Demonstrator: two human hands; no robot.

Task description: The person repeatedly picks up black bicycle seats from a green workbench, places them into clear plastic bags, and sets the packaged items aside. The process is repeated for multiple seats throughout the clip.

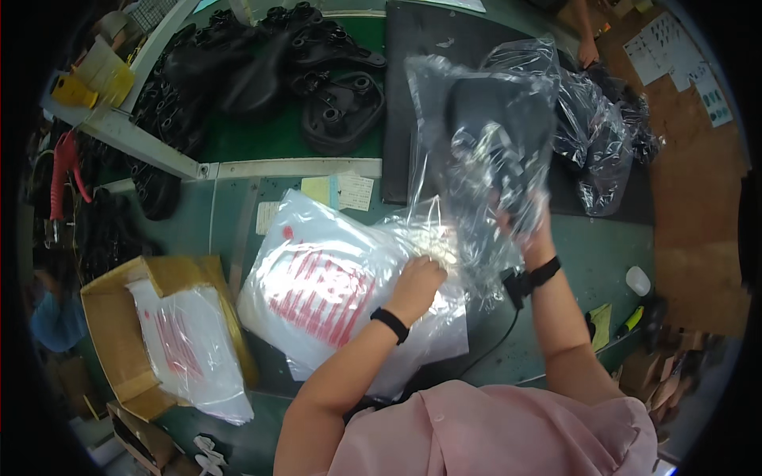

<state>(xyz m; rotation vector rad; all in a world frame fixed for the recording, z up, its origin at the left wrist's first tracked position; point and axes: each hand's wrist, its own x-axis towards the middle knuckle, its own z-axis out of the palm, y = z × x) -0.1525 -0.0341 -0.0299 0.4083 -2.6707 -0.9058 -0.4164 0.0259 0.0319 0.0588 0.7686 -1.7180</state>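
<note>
My right hand is closed around the narrow end of a black bicycle saddle. That saddle stands inside a clear plastic bag, and the film partly covers my fingers. Lower and to the left, my left hand has its fingers curled down into loose clear film on the bag pile, closed on a plastic bag; the fingertips are hidden. Beside it lies a stack of clear bags with red print.
An open cardboard box at left holds more printed bags. Unwrapped black saddles crowd the green surface behind a metal rail. Bagged saddles lie on a dark mat at back right, near another person's hand.
</note>
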